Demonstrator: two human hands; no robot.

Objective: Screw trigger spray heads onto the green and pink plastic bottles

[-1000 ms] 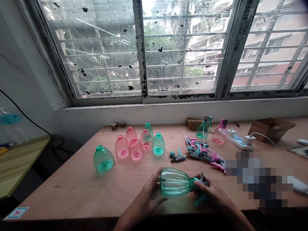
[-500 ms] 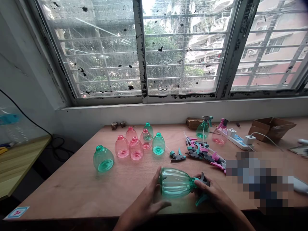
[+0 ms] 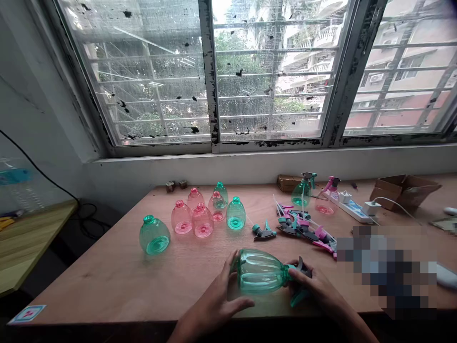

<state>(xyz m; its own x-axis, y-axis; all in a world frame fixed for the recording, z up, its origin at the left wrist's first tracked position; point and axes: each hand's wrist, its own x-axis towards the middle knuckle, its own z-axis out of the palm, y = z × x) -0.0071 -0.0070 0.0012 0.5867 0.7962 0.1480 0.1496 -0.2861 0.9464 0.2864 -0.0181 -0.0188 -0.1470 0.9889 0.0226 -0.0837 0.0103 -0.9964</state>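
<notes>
A clear green spray bottle (image 3: 262, 271) lies sideways in the air above the near part of the table, its base to the left. My right hand (image 3: 310, 281) is closed around its neck and its dark grey and teal spray head. At the base end is my left hand (image 3: 223, 290), fingers spread and thumb stretched out beneath the bottle. Whether its fingertips touch the base I cannot tell. Beyond the bottle, a loose grey and teal spray head (image 3: 264, 231) rests on the table.
Several open pink bottles (image 3: 203, 221) and green bottles (image 3: 154, 236) stand at left. A pile of pink, teal and grey spray heads (image 3: 303, 226) lies right. Behind it are two bottles with heads, a power strip (image 3: 353, 209) and a cardboard box (image 3: 403, 190). A blurred patch hides the right side.
The hands and the held bottle stay almost in place. My left hand's fingers have shifted very slightly at the base. The whole view has moved a touch.
</notes>
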